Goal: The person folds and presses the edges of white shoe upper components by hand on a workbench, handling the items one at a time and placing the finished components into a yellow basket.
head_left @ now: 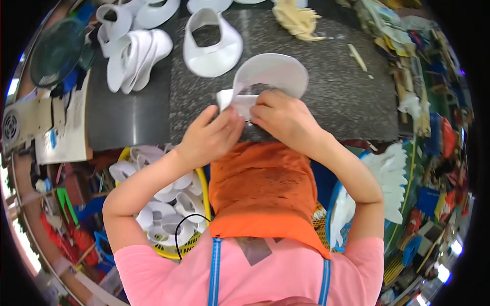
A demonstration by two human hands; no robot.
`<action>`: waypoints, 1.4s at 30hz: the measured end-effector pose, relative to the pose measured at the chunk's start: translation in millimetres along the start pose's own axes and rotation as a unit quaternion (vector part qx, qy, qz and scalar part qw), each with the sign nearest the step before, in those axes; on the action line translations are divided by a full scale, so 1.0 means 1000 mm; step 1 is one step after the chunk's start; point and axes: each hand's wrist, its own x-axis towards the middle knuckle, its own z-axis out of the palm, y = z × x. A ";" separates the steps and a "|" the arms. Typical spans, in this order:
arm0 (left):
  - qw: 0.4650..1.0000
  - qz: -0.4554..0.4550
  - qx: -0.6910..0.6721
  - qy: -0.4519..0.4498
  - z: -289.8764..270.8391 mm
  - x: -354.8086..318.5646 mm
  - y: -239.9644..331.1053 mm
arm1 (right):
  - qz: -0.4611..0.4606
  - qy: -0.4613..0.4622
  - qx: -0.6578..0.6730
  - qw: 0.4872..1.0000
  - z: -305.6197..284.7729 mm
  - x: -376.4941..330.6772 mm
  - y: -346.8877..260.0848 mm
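A white sun visor (278,71) is held between my hands over the near part of the dark speckled worktop (326,117), its curved brim facing away from me. My left hand (214,131) pinches the near left end of its band, beside a small folded white flap. On the band's right part, my right hand (286,116) is closed with its fingers curled over the edge. My fingertips partly hide the band. Just beyond lies another white visor (213,62), apart from both hands.
Stacked white visors (135,58) stand at the far left. Beige strips (297,21) and a pale stick (357,57) lie far right. Below the worktop, a yellow basket (206,191) holds several visors at left; white scalloped pieces (385,178) fill a blue basket at right.
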 end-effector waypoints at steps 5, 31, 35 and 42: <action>0.998 -0.039 -0.036 -0.025 -0.001 -0.012 -0.002 | -0.036 -0.010 0.000 0.999 0.015 0.011 0.004; 0.965 -0.217 -0.135 -0.064 -0.015 -0.003 0.006 | -0.061 -0.034 0.019 0.997 0.024 0.013 0.001; 0.964 -0.207 -0.131 -0.099 -0.013 -0.002 0.008 | -0.092 -0.060 0.011 0.994 0.018 0.010 0.001; 0.988 -0.098 -0.046 -0.110 -0.010 -0.004 0.007 | -0.039 -0.079 0.022 0.996 0.012 -0.005 0.003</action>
